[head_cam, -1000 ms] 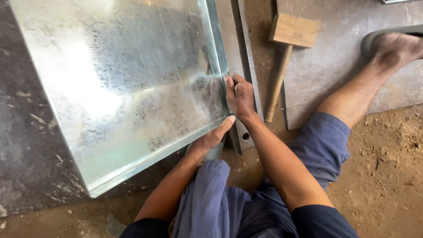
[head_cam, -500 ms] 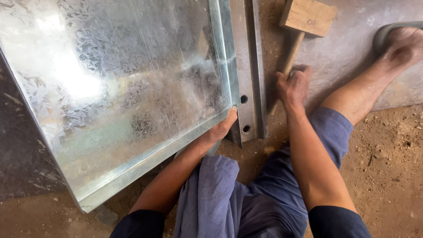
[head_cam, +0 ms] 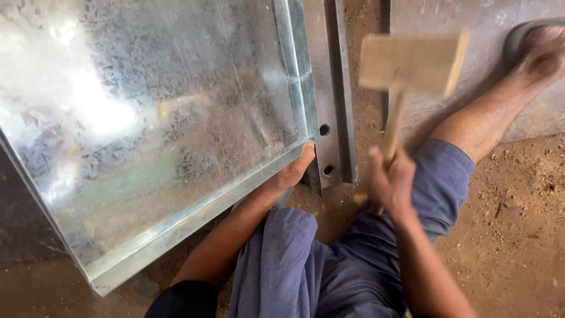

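The person is sitting on the dirt floor point(head_cam: 518, 235) with knees spread, wearing blue trousers point(head_cam: 294, 259), and one bare foot point(head_cam: 544, 50) is resting far off to the upper right on a grey slab point(head_cam: 459, 17).

The right hand point(head_cam: 391, 182) is closing tight around the lower end of a wooden mallet point(head_cam: 412, 62), fingers wrapped on the handle. The mallet's blocky pale head is showing blurred, raised above the hand and hanging over the strip of ground between the slab and a steel bar point(head_cam: 332, 88).

The left hand point(head_cam: 294, 171) is pressing against the near right corner of a large shiny metal sheet point(head_cam: 153, 118), the fingers curling together over the folded edge right where it is meeting the bar; whether they are gripping under the rim cannot be told. The sheet is lying tilted across the left of the view, with raised folded rims along its right and near sides, and bright glare is spreading over its middle. The bar is lying just beside the sheet's right rim, running away from the person, with two round holes near its close end.
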The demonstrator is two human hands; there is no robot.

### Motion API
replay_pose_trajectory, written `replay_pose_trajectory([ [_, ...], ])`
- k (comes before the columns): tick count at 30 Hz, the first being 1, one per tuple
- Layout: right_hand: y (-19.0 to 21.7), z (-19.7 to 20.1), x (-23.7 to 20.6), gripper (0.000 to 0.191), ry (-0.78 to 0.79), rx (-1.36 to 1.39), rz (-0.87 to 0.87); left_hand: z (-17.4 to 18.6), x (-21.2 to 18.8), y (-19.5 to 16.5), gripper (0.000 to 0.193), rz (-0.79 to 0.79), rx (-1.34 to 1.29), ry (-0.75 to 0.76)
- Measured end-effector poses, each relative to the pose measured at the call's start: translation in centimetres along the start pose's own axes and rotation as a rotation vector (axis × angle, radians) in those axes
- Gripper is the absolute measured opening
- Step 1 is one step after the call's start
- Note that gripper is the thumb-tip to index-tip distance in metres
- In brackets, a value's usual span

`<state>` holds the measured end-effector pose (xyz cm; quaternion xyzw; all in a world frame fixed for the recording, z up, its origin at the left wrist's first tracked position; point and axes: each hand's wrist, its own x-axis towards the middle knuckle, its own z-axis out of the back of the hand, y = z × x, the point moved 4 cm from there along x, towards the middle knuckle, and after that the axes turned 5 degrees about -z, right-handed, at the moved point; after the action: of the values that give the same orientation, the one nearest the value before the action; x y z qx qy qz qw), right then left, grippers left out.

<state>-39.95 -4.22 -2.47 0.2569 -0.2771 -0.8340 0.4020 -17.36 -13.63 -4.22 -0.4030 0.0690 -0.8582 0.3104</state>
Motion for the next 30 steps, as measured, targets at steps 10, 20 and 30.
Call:
replay_pose_trajectory([
  [10,2.7,-1.2,-9.9,0.035,0.309,0.229,-0.142,-0.8,-1.4,0.1,0.003,0.004,0.073,0.059],
  [20,8.3,-0.9,-9.9,0.036,0.168,-0.113,0.446,0.2,-0.8,-0.4,0.007,-0.014,0.287,0.028],
  [30,11.0,1.4,-8.2,0.037,0.019,0.368,0.350,-1.5,-2.0,-0.1,0.011,0.022,0.197,0.186],
])
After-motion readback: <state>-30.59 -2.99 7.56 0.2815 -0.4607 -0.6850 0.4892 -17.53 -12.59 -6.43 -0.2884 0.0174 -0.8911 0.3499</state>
